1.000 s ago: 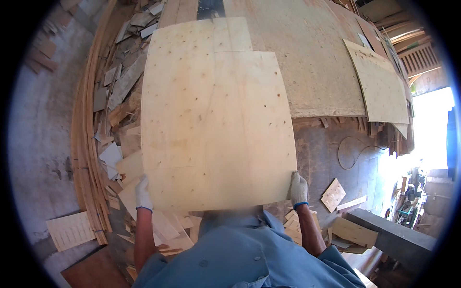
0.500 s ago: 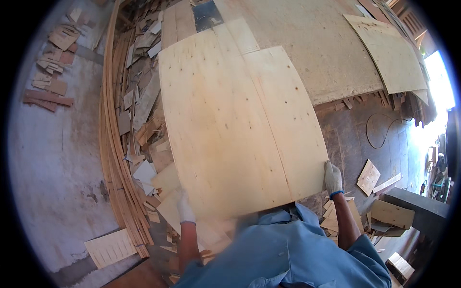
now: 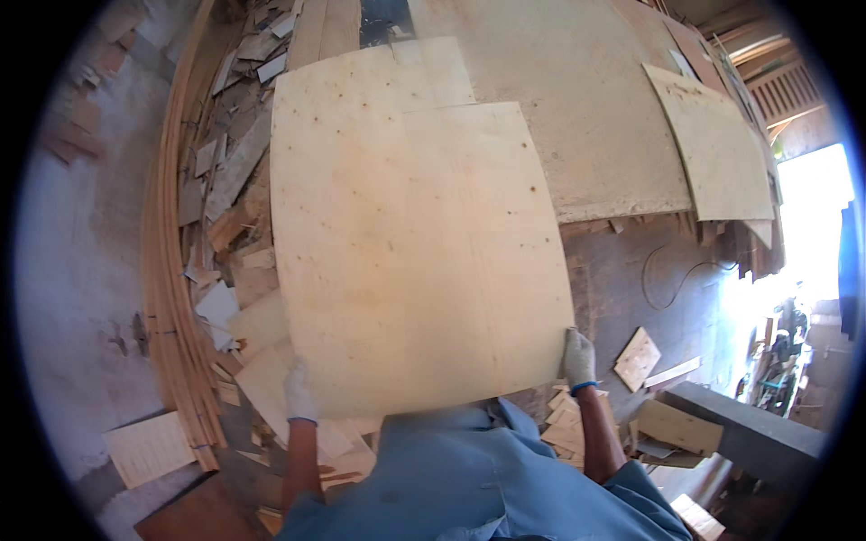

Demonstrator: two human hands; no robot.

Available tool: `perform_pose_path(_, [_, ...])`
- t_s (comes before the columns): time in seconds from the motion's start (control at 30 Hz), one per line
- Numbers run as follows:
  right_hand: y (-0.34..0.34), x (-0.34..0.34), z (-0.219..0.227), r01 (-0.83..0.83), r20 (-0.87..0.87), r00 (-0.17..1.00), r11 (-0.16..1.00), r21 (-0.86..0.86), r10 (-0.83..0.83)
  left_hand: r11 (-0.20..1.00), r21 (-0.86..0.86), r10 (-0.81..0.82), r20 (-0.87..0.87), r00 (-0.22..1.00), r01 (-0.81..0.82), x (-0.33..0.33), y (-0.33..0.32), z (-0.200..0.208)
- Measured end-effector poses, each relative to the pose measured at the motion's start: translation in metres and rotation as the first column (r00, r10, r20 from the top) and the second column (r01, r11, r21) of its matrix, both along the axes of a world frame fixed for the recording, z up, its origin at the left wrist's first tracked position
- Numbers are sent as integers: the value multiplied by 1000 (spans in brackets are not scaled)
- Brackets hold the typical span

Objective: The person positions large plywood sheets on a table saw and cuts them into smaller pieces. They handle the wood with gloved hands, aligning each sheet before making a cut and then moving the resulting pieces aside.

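Observation:
A large pale plywood sheet (image 3: pixel 406 234) with a notched far right corner and small dark knots spreads out before me. My left hand (image 3: pixel 298 389), in a white knit glove and slightly blurred, grips its left edge near the close corner. On the opposite edge, my right hand (image 3: pixel 579 359), gloved with a blue cuff, is closed around the wood. The sheet's near edge reaches my blue shirt (image 3: pixel 469 460). Its far end lies over or just above a big brown board (image 3: pixel 586 117); whether they touch I cannot tell.
Long thin wood strips (image 3: pixel 162 298) run along the left, beside heaped offcuts (image 3: pixel 236 171). At the right, another plywood panel (image 3: pixel 713 144) overhangs the brown board. A looped cable (image 3: pixel 651 287) and a square offcut (image 3: pixel 638 358) lie on the floor, near a grey beam (image 3: pixel 749 424).
The plywood sheet and both hands have shifted left in the view and slightly down. The surroundings have also shifted as the view turned. Both hands keep their hold.

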State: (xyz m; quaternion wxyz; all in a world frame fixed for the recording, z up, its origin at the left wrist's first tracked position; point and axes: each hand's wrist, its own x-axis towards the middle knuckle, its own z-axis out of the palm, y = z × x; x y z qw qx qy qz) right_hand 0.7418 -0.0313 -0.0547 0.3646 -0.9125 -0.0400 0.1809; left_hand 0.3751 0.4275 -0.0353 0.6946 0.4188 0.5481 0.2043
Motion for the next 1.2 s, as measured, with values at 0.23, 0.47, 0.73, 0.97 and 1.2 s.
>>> perform_pose_path(0.23, [49,11,49,260,-254,940,960,106,-227,999,-39,-9,20,1000,9,17,31,-3])
perform_pose_path(0.47, [62,21,40,249,-207,952,963,101,-225,1000,-20,13,66,998,-12,37,32,19])
perform_pose_path(0.73, [69,27,45,288,-236,938,950,125,-253,995,-74,76,78,994,-71,37,40,9])
perform_pose_path(0.97, [77,33,52,281,-257,935,953,115,-245,998,-36,59,54,997,-57,27,56,-14])
perform_pose_path(1.2, [89,39,51,319,-273,923,936,151,-271,998,-57,4,66,998,-1,56,60,15])
